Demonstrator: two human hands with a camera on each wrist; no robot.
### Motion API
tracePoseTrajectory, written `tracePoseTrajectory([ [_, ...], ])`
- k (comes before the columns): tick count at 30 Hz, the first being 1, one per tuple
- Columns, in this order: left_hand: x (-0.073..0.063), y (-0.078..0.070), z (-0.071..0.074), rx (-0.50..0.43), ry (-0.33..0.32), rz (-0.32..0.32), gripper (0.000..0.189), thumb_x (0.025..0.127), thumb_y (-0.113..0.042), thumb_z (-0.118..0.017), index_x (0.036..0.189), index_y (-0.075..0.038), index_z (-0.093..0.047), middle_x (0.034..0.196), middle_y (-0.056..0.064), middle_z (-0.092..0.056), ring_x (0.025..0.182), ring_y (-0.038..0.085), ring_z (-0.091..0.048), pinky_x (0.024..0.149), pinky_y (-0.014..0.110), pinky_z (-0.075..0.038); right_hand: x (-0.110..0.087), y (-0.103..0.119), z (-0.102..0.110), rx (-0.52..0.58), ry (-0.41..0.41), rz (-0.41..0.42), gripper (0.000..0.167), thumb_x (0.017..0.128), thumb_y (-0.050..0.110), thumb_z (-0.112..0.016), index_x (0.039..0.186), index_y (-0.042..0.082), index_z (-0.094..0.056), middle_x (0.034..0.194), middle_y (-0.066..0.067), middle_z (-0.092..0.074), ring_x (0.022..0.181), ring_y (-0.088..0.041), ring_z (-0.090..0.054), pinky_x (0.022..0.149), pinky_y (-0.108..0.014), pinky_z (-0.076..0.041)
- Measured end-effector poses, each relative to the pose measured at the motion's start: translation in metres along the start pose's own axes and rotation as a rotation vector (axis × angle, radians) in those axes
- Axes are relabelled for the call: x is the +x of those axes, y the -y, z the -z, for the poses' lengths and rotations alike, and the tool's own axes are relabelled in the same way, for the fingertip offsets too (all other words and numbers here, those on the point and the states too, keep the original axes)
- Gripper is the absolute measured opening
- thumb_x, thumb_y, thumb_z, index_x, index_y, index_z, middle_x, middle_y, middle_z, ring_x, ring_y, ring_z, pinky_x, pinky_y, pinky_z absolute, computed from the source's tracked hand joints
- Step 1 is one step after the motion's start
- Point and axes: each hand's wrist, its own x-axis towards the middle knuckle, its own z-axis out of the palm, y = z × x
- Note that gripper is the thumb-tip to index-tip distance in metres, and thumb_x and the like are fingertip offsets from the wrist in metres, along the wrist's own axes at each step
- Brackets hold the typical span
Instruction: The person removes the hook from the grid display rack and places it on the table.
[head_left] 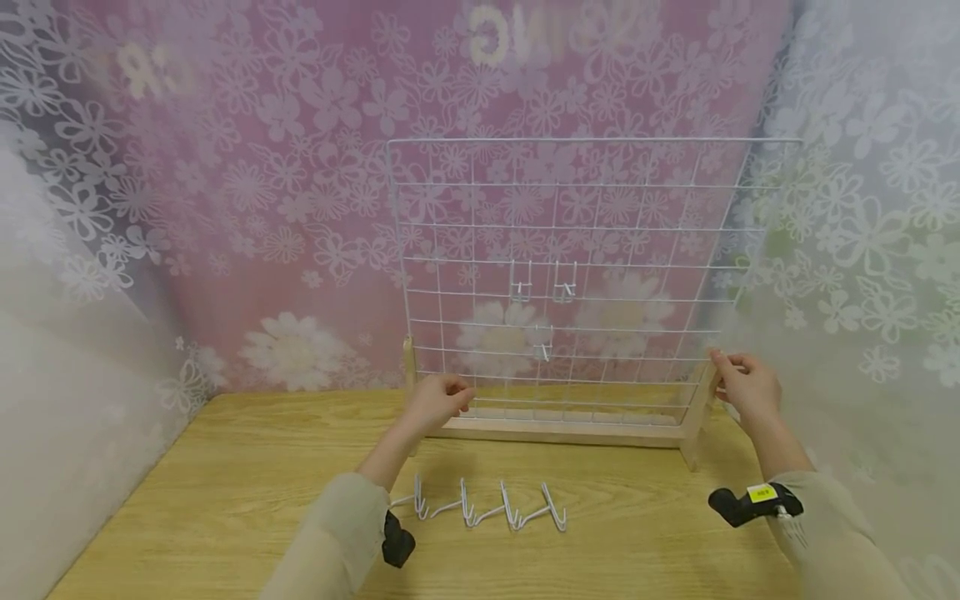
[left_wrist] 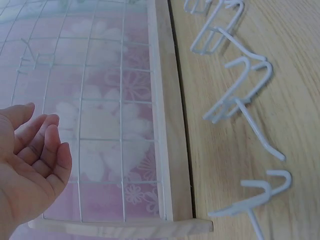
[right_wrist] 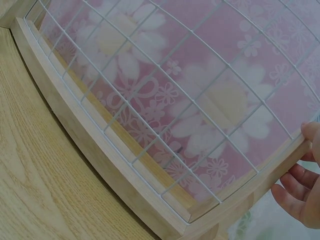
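A white wire grid panel [head_left: 570, 140] stands upright in a wooden stand [head_left: 555, 435]. Three white wire hooks hang on it, among them an upper one [head_left: 566, 292] and a lower one [head_left: 543, 350]. My right hand [head_left: 750, 390] grips the top of the stand's right post, thumb in front and fingers behind, as the right wrist view [right_wrist: 305, 187] shows too. In front of the grid's lower left part hovers my left hand [head_left: 438, 400]. Its fingers are loosely bent and hold nothing in the left wrist view [left_wrist: 35, 165].
Several white wire hooks [head_left: 506, 506] lie in a row on the wooden table [head_left: 637, 517], nearer than the stand and to the right of my left forearm. A pink flowered sheet [head_left: 300, 208] hangs behind the grid, with pale flowered sheets at both sides.
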Motion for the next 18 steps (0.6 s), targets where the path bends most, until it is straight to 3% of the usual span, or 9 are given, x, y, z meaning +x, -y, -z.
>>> tracePoseTrajectory([
  [3,0.003,-0.005,-0.003,-0.015,-0.001,-0.017,0.021,0.092,-0.025,-0.059,0.093,-0.006,-0.067,0.071,0.002,-0.063,0.065,0.016,-0.059,0.059,0.026,-0.048,-0.001,-0.001,0.000,0.001,-0.005,-0.002,0.070,0.093,0.050,-0.043,0.130,-0.010,-0.041,0.113,-0.025,-0.049,0.069,0.000,-0.051,0.065,-0.023,-0.053],
  [8,0.007,-0.012,-0.007,-0.029,-0.004,-0.051,0.021,0.091,-0.023,-0.060,0.095,-0.003,-0.067,0.076,0.010,-0.065,0.063,0.013,-0.057,0.058,0.027,-0.048,-0.002,-0.001,0.000,0.007,-0.010,0.013,0.068,0.094,0.048,-0.043,0.128,-0.011,-0.042,0.112,-0.025,-0.049,0.069,0.000,-0.051,0.063,-0.021,-0.052],
  [18,0.017,-0.023,-0.012,-0.069,-0.010,-0.035,0.022,0.092,-0.023,-0.059,0.101,-0.005,-0.066,0.081,0.009,-0.065,0.071,0.020,-0.061,0.062,0.027,-0.050,-0.001,-0.001,0.000,-0.005,-0.011,0.021,0.069,0.094,0.048,-0.042,0.129,-0.011,-0.041,0.109,-0.025,-0.050,0.069,-0.001,-0.052,0.067,-0.026,-0.053],
])
